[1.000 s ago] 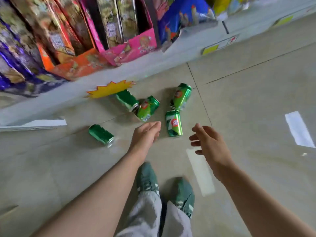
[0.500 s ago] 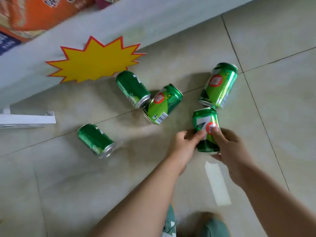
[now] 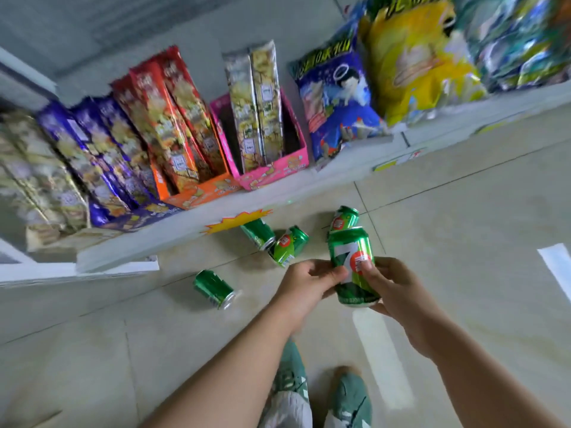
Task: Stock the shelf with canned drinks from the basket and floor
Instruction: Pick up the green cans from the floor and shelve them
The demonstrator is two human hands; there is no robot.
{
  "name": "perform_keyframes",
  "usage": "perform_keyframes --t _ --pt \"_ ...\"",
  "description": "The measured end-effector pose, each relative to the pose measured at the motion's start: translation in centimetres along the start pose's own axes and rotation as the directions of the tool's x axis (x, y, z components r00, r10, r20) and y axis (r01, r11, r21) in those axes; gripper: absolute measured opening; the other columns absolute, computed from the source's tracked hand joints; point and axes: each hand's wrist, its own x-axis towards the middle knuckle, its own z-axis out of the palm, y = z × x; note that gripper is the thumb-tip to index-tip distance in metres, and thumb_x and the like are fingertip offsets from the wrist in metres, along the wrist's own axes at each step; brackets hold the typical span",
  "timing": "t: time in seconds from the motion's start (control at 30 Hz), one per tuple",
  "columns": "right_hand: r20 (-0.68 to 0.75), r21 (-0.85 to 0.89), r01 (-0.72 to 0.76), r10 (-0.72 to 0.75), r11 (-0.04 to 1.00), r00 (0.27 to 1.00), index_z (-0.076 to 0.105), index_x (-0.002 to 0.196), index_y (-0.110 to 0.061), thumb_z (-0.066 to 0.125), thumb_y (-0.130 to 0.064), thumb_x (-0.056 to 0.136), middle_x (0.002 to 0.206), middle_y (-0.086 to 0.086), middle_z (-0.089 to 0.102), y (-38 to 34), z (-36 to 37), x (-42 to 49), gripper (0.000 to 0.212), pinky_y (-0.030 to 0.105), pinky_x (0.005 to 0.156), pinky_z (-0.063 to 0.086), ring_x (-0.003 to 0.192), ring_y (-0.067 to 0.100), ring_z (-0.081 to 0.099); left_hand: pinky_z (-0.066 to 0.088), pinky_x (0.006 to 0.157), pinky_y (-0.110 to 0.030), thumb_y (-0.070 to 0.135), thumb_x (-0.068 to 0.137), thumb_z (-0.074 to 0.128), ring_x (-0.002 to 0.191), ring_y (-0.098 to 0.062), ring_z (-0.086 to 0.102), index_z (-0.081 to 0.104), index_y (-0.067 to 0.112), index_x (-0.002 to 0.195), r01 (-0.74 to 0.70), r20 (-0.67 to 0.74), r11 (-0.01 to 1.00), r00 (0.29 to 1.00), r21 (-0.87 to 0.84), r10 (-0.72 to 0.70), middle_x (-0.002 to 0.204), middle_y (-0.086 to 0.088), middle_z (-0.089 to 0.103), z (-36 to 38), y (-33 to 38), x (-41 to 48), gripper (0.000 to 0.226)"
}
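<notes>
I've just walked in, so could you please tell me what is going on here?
A person stands by a snack shelf, holding one green can between the left hand and right hand, clear of the floor. Four more lie on it: a lone can at the left, a shelf-side can and a middle can close together, and a far can behind the held one.

Just right of frame centre, the held can (image 3: 352, 261) sits between the left hand (image 3: 304, 285) and the right hand (image 3: 398, 291). On the floor (image 3: 463, 242), a far can (image 3: 344, 217) lies just above it, two cans (image 3: 258, 233) side by side to its upper left, and a lone can (image 3: 214, 288) further left. The shelf (image 3: 340, 177) crosses the upper frame, with snack boxes (image 3: 262, 118) on it.
</notes>
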Motion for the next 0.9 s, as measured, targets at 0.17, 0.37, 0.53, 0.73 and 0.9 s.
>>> perform_keyframes --t 0.17,0.37,0.53,0.73,0.9 --pt "-0.011 0.035 0.080 -0.080 0.996 0.997 0.057 0.118 -0.014 0.063 -0.041 0.089 0.114 0.007 0.063 -9.3 -2.7 -9.9 0.040 0.043 0.090 0.054 0.100 0.020 0.064 0.057 0.085 -0.024 0.008 0.085 0.070 0.083 -0.015 0.070 0.068 0.005 0.094 -0.075 0.036 0.996 0.997 0.051 0.073 0.095 -0.010 0.072 2.8 9.7 -9.2 0.010" --pt "0.061 0.014 0.155 -0.155 0.988 0.986 0.060 0.107 -0.013 0.069 -0.043 0.084 0.109 0.006 0.068 -18.8 -6.6 -21.6 0.040 0.032 0.077 0.054 0.088 0.013 0.065 0.055 0.092 -0.035 0.013 0.082 0.074 0.096 -0.031 0.070 0.067 0.007 0.090 -0.137 0.071 0.977 0.989 0.161 0.127 0.104 -0.019 0.071 5.5 20.0 -20.3 0.013" --pt "0.173 -0.044 0.225 -0.214 0.973 0.961 0.059 0.109 -0.004 0.074 -0.052 0.062 0.100 0.006 0.069 -26.5 -11.0 -32.7 0.069 0.035 0.087 0.054 0.088 0.014 0.066 0.056 0.089 -0.032 0.021 0.076 0.080 0.092 -0.024 0.071 0.069 0.008 0.090 -0.258 0.185 0.918 0.960 0.301 0.210 0.101 -0.014 0.073 7.9 29.1 -31.9 0.021" --pt "0.258 -0.116 0.393 -0.355 0.912 0.899 0.057 0.096 -0.013 0.079 -0.054 0.053 0.085 0.000 0.065 -35.1 -13.5 -43.7 0.063 0.034 0.087 0.053 0.081 0.013 0.064 0.056 0.082 -0.037 0.019 0.070 0.084 0.070 -0.017 0.068 0.067 0.003 0.082 -0.436 0.241 0.820 0.898 0.371 0.368 0.077 -0.009 0.071 9.7 38.0 -43.3 0.026" --pt "0.337 -0.098 0.564 -0.506 0.820 0.794 0.050 0.086 -0.013 0.076 -0.044 0.068 0.076 0.007 0.050 -42.1 -14.0 -50.8 0.045 0.026 0.070 0.050 0.070 0.014 0.053 0.060 0.078 -0.027 0.016 0.076 0.080 0.075 -0.018 0.069 0.063 0.000 0.086 -0.589 0.278 0.710 0.808 0.387 0.519 0.086 -0.014 0.069 10.0 45.0 -52.2 0.025"
